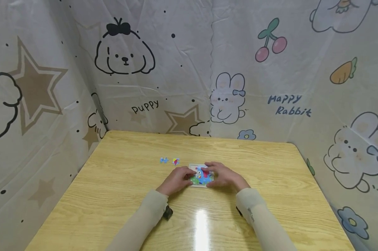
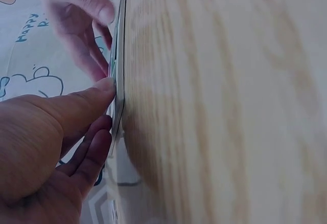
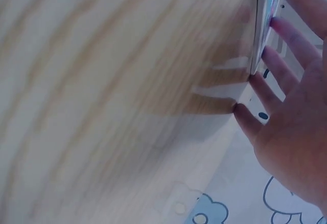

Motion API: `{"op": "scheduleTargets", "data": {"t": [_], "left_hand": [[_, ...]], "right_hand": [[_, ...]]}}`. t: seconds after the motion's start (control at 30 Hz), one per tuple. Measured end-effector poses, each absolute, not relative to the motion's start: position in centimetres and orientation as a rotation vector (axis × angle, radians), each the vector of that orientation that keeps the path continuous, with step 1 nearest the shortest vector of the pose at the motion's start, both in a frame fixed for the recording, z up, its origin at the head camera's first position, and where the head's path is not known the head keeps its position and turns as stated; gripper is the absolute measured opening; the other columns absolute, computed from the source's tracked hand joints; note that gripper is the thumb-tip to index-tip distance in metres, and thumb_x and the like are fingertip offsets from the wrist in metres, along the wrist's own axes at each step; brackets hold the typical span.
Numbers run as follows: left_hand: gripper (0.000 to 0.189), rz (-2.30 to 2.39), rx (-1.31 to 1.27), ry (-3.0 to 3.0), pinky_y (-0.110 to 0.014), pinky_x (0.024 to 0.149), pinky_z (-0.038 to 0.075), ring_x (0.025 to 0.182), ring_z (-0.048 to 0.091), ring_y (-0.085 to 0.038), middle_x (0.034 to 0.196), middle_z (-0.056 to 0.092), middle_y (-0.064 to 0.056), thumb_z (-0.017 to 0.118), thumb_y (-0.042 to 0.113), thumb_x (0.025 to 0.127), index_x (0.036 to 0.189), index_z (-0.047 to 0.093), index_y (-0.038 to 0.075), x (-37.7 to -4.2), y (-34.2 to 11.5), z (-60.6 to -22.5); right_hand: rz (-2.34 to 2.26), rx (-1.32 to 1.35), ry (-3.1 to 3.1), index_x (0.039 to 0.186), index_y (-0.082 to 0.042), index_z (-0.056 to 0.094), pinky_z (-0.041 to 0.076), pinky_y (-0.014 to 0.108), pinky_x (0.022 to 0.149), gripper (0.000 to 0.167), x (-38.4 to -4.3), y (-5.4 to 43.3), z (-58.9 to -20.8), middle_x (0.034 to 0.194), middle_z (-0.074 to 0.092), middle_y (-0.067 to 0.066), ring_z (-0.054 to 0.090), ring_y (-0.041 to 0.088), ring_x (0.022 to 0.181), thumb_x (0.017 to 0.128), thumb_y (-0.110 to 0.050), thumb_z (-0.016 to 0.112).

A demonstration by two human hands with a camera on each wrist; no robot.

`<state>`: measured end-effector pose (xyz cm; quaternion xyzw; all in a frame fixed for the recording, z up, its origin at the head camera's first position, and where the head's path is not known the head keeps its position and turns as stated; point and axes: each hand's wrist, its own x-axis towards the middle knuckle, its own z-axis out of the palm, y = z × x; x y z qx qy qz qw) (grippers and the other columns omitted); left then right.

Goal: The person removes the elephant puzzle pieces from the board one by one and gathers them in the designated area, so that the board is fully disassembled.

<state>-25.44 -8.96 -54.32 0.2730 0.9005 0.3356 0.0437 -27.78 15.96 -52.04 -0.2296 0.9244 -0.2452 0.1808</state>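
A small picture puzzle in a pale frame lies on the table between the two hands, its picture mostly blue, green and red. From the left, my left hand touches it, thumb on the near part and fingertips farther up, a gap between them. The thumb rests on the puzzle's face in the left wrist view. My right hand spans the right side with spread fingers, one reaching over the picture. In the right wrist view its little finger touches the table beyond the board.
Two loose puzzle pieces, a blue one and a multicoloured one, lie to the left behind the board. The wooden table meets printed cloth walls at the back and sides.
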Motion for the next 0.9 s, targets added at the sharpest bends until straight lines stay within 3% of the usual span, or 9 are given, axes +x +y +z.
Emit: {"op": "scheduleTargets", "data": {"t": [0.33, 0.57, 0.9], "left_hand": [[0.034, 1.068, 0.828, 2.754, -0.028, 0.085, 0.056, 0.092, 0.064, -0.013, 0.108, 0.073, -0.004, 0.081, 0.008, 0.089, 0.123, 0.075, 0.005, -25.4, -9.1, -54.5], [0.034, 1.112, 0.822, 2.742, -0.028, 0.081, 0.055, 0.09, 0.063, -0.014, 0.106, 0.072, -0.003, 0.082, 0.008, 0.089, 0.122, 0.075, 0.005, -25.3, -9.2, -54.4], [0.035, 1.109, 0.845, 2.747, -0.034, 0.087, 0.058, 0.094, 0.066, -0.016, 0.109, 0.073, -0.004, 0.081, 0.009, 0.089, 0.123, 0.075, 0.005, -25.2, -9.2, -54.1]], "right_hand": [[-0.622, -0.592, 2.754, 0.14, -0.021, 0.067, 0.035, 0.058, 0.121, 0.057, -27.5, 14.6, -52.5, 0.159, 0.048, 0.005, 0.038, 0.034, 0.15, 0.087, -0.037, 0.084], [-0.636, -0.581, 2.762, 0.14, -0.021, 0.067, 0.035, 0.058, 0.12, 0.057, -27.5, 14.6, -52.7, 0.159, 0.048, 0.005, 0.038, 0.035, 0.15, 0.087, -0.035, 0.085], [-0.68, -0.565, 2.744, 0.14, -0.02, 0.067, 0.035, 0.06, 0.12, 0.058, -27.6, 14.7, -52.5, 0.159, 0.048, 0.005, 0.037, 0.036, 0.15, 0.087, -0.033, 0.086]]}}
